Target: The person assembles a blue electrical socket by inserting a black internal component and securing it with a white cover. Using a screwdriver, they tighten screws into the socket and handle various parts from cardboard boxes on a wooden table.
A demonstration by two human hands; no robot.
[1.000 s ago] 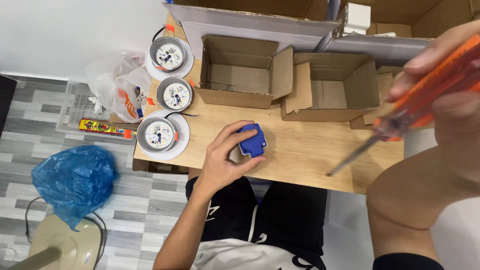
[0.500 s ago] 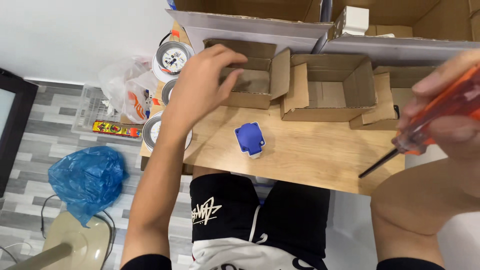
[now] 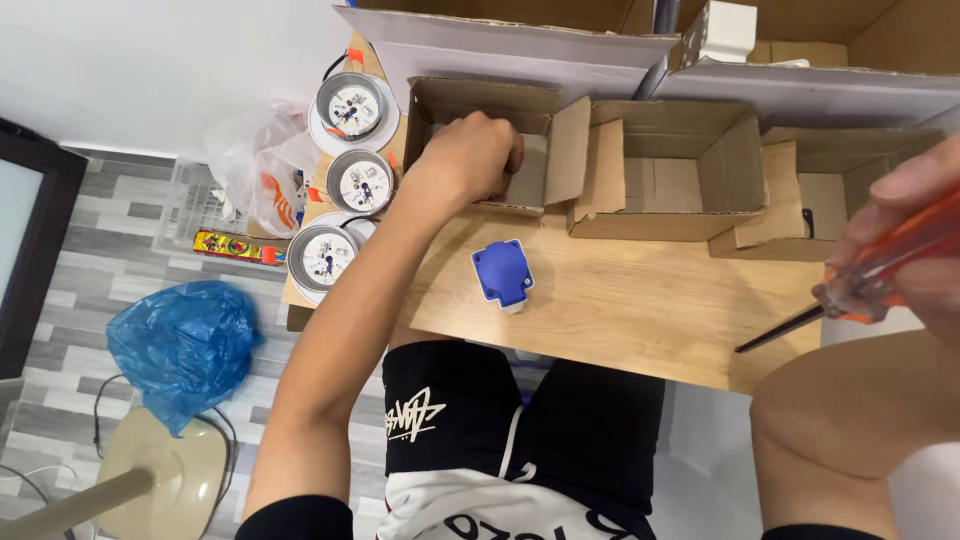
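My left hand [image 3: 468, 158] reaches into the open cardboard box [image 3: 480, 104] at the back left of the wooden table [image 3: 640, 300]. Its fingers curl down inside the box, and what they touch is hidden. A blue socket-like block [image 3: 503, 274] lies on the table just in front of that box, apart from my hand. My right hand [image 3: 915, 235] is held up close to the camera at the right, gripping an orange-handled screwdriver [image 3: 880, 265] whose dark shaft points down and left over the table's right edge.
Two more open cardboard boxes [image 3: 668, 172] [image 3: 830, 205] stand along the back. Three round recessed lamps [image 3: 352, 108] [image 3: 362, 182] [image 3: 324, 258] lie at the table's left end. On the floor are a blue plastic bag [image 3: 180, 345], a white bag [image 3: 258, 165] and a fan base [image 3: 165, 480].
My left hand let go of the blue block, rose, and moved back into the left box. The block stays on the table. My right hand with the screwdriver shifted slightly right.
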